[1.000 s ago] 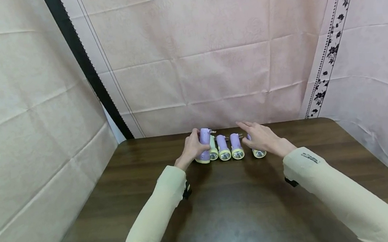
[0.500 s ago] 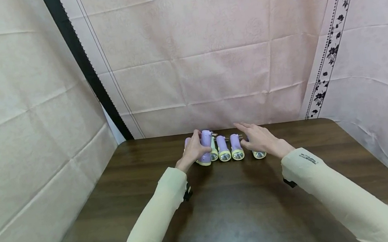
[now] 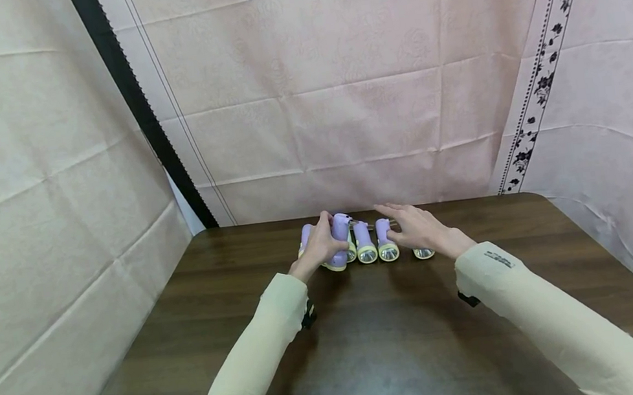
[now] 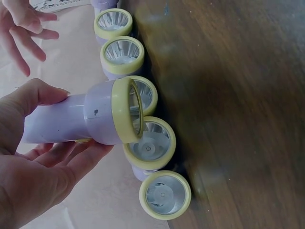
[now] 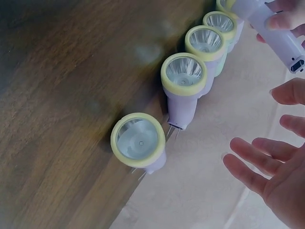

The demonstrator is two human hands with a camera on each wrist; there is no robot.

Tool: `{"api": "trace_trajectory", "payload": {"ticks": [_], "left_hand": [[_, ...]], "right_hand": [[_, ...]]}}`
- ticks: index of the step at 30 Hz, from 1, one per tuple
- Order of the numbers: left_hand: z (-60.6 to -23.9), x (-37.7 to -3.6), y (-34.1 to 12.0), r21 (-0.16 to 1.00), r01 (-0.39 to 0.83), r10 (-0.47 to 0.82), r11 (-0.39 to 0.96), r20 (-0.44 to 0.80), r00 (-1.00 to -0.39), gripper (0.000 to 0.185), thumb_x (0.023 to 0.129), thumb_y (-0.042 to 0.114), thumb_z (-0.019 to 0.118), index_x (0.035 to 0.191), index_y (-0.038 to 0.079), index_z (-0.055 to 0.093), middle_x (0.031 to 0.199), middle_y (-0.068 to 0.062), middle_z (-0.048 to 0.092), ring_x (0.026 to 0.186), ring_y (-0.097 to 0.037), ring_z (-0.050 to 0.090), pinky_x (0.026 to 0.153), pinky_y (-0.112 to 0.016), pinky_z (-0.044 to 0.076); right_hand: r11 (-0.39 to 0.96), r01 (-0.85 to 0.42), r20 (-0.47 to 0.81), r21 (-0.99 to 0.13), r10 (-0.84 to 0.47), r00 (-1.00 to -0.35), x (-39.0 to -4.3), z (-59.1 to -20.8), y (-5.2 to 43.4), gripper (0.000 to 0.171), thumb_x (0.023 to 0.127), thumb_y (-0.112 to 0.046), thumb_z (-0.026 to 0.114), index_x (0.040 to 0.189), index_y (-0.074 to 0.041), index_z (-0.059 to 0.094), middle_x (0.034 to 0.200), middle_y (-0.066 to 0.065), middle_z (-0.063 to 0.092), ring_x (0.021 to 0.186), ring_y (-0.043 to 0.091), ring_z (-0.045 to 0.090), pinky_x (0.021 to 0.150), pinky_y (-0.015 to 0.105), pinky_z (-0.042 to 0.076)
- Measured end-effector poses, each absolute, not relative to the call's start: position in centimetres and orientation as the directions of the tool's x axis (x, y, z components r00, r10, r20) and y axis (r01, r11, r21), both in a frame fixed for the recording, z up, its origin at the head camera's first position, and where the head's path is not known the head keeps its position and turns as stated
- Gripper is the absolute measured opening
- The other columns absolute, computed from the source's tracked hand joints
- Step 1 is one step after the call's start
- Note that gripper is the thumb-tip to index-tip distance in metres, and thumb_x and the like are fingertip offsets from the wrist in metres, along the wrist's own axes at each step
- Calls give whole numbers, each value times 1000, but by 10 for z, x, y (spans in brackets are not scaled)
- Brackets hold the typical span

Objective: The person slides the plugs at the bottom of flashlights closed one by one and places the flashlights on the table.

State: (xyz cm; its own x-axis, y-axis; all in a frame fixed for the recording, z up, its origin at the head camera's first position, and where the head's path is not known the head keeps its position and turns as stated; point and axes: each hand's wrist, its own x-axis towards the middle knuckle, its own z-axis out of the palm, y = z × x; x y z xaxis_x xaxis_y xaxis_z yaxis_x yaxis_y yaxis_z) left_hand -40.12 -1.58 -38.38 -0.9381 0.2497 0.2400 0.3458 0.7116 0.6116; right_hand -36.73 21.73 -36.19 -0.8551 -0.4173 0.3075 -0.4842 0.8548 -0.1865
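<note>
**Hands at the torch row: left grips one torch, right spread flat above the others**

Hands first: left hand (image 3: 318,248) curls thumb and fingers round a lifted torch (image 3: 339,240); right hand (image 3: 421,229) is slack, fingers straight and spread, holding nothing, over the right end of the row.

Tabletop (image 3: 390,332): dark wood, pink cloth hung behind its far edge.

Row of torches (image 3: 366,244): lilac bodies, yellow rims, lying at the far edge, lenses toward the person, long axes running front to back.

Key relation: held torch sits above the left part of the row, its long axis roughly parallel to the others, lens toward the person. Left hand is on it; right hand is well apart from it, nearer the end torch (image 3: 424,252).

View differences: left wrist view shows the held torch (image 4: 86,117) clear of the tabletop, its rim overlapping the lenses beneath, plus a further torch (image 4: 165,194) at the left end that the head view half hides. Right wrist view shows the right hand (image 5: 281,157) not touching any torch, and plug prongs (image 5: 172,130) sticking out of one torch's tail.
</note>
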Motion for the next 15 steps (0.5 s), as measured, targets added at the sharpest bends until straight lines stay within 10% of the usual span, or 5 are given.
{"api": "trace_trajectory", "payload": {"ticks": [15], "left_hand": [[-385,-400,-9,620,358,267,698,239,-934,57,69,6,79,114,3,44,105,-17,65,94,-28,63,85,-37,52]], "right_hand": [[829,-533,311,-169,-469,-827,-366,-361,203,63,84,-24,59,145,-15,44,144,14,50,123,34,56,85,50,50]]}}
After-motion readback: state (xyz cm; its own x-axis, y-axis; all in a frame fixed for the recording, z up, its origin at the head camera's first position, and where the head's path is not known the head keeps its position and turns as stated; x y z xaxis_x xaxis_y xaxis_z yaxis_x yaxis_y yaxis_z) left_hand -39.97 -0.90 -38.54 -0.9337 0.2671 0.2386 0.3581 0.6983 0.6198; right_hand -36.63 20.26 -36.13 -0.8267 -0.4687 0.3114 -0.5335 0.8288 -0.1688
